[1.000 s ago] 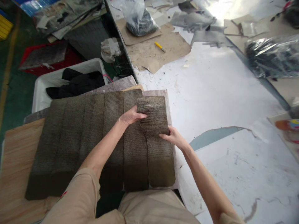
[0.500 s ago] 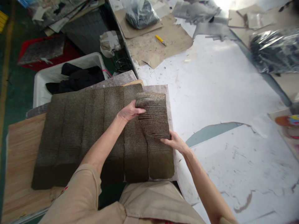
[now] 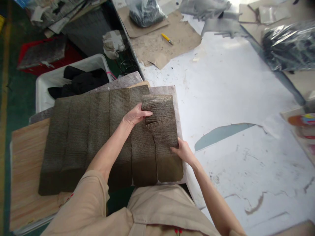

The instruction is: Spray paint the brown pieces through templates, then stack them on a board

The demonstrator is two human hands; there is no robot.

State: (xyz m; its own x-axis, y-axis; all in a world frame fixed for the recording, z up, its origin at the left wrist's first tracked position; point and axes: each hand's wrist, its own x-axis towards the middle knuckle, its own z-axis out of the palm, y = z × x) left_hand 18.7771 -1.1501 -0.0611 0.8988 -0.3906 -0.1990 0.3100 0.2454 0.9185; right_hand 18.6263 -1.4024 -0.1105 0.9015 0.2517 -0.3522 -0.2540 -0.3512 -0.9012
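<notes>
A dark grey-brown ribbed knit piece (image 3: 164, 127) lies at the right end of a row of similar knit pieces (image 3: 99, 118), set side by side with edges meeting. My left hand (image 3: 136, 114) pinches its upper left edge, thumb on top and the fingers mostly hidden beneath. At its right edge, lower down, my right hand (image 3: 185, 151) grips it with thumb on top and fingers at the side. The fabric wrinkles between my hands, and its lower part lies flat. Beneath the row are a wooden board (image 3: 27, 154) and a pale sheet (image 3: 178, 114).
White paper (image 3: 228, 88) with a torn gap covers the table to the right. A yellow cutter (image 3: 166, 38) lies on brown paper (image 3: 182, 44). Plastic-wrapped dark bundles (image 3: 290, 47) sit at the back right. A white bin (image 3: 43, 93) holds black cloth, beside a red box (image 3: 23, 62).
The view has shifted slightly, so the row appears a little higher. Both hands keep hold of the same knit piece, with its wrinkles slightly altered.
</notes>
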